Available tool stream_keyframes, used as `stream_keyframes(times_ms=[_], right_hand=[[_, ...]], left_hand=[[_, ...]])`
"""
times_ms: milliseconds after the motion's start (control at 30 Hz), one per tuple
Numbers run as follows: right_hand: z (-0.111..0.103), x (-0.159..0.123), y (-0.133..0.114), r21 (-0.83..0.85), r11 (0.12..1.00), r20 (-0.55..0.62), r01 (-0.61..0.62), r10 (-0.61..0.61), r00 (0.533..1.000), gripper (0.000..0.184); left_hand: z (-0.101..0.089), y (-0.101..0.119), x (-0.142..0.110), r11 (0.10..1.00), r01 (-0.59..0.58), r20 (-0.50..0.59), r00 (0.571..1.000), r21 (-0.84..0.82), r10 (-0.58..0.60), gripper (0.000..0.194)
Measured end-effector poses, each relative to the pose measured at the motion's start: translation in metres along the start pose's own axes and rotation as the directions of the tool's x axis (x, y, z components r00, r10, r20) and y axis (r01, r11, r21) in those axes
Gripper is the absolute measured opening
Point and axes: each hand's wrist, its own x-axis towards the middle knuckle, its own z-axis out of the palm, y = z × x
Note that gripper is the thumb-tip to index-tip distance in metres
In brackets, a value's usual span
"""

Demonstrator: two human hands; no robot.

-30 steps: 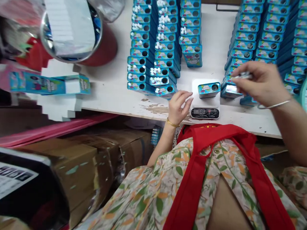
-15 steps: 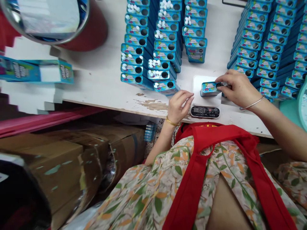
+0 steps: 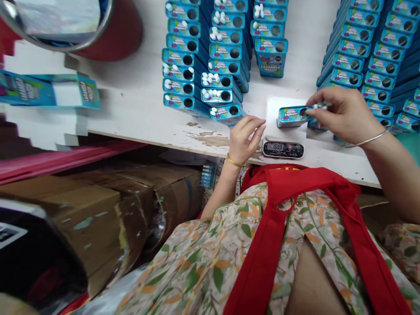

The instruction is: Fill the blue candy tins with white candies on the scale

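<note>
A blue candy tin (image 3: 292, 117) stands upright on the white platform of a small kitchen scale (image 3: 284, 149), the round hole in its lid near its right end. My right hand (image 3: 341, 109) pinches several small white candies (image 3: 322, 105) above that hole, fingertips at the lid's edge. To the left of the platform, my left hand (image 3: 244, 138) rests by the table edge, fingers bent and slightly apart, holding nothing. Close behind it is another blue tin (image 3: 226, 112), with white candies on its lid.
Rows of blue tins (image 3: 180, 101) stand at centre, some with candies on top. More tin rows (image 3: 348, 76) fill the right side. A red bucket (image 3: 126, 30) and a blue carton (image 3: 88, 91) lie to the left. Cardboard boxes (image 3: 88, 214) sit below the table; a turquoise tub (image 3: 410, 142) is at right.
My right hand has shifted a little to the right at the lid, and white candies now show between its fingers. The view has moved slightly. My left hand stays beside the scale.
</note>
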Motion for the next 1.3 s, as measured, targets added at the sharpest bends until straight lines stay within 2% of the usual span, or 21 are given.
stream_keyframes(times_ms=[100,233,333,467,567,733,800,900,1000,1067,1133,1200,1233,1300], right_hand=[[-0.006,-0.005,0.005,0.273,0.954,0.056,-0.122,0.111,0.992,0.011],[-0.009,-0.006,0.016,0.433,0.891,0.089,-0.135,0.107,0.990,0.013],[-0.007,-0.004,0.017,0.392,0.912,0.055,-0.120,0.108,0.993,0.010],[-0.003,-0.002,0.014,0.370,0.922,0.047,-0.112,0.102,0.994,0.007],[0.000,0.000,0.010,0.374,0.920,0.061,-0.114,0.098,0.993,0.007],[0.001,0.002,0.000,0.252,0.963,0.035,-0.096,0.090,0.995,0.004],[0.001,0.000,-0.004,0.291,0.950,0.044,-0.111,0.102,0.994,0.005],[0.003,-0.012,-0.004,0.514,0.835,0.119,-0.195,0.155,0.981,0.014],[0.018,-0.030,0.008,0.715,0.612,0.258,-0.339,0.220,0.941,0.024],[0.035,-0.042,0.021,0.765,0.450,0.358,-0.461,0.299,0.885,0.027],[0.053,-0.050,0.034,0.774,0.293,0.428,-0.562,0.412,0.804,0.027],[0.069,-0.053,0.043,0.794,0.174,0.443,-0.583,0.492,0.750,0.023],[0.074,-0.052,0.045,0.818,0.138,0.426,-0.558,0.506,0.750,0.022],[0.080,-0.049,0.045,0.874,0.096,0.372,-0.476,0.498,0.783,0.019]], left_hand=[[0.000,-0.001,0.001,1.000,0.024,0.007,1.000,-0.002,-0.024,0.027],[0.009,-0.001,0.009,0.999,0.036,0.068,0.997,-0.040,-0.033,0.048],[0.021,-0.001,0.023,0.997,0.004,0.130,0.991,-0.071,0.006,0.065],[0.032,-0.006,0.041,0.993,-0.021,0.248,0.968,-0.114,0.049,0.059],[0.030,-0.011,0.046,0.990,-0.004,0.295,0.954,-0.143,0.047,0.056],[0.020,-0.014,0.045,0.982,0.059,0.297,0.955,-0.177,-0.004,0.057],[0.017,-0.014,0.046,0.979,0.077,0.297,0.955,-0.187,-0.018,0.062],[0.020,-0.016,0.045,0.976,0.061,0.278,0.961,-0.207,-0.001,0.074],[0.034,-0.021,0.044,0.971,-0.021,0.222,0.972,-0.236,0.075,0.078],[0.043,-0.021,0.043,0.966,-0.042,0.211,0.972,-0.256,0.098,0.072],[0.048,-0.016,0.045,0.964,-0.044,0.231,0.967,-0.262,0.107,0.060],[0.044,-0.006,0.046,0.973,-0.084,0.272,0.952,-0.217,0.142,0.049],[0.041,0.000,0.046,0.978,-0.114,0.295,0.941,-0.177,0.163,0.045],[0.032,0.008,0.046,0.981,-0.168,0.336,0.922,-0.096,0.190,0.039]])
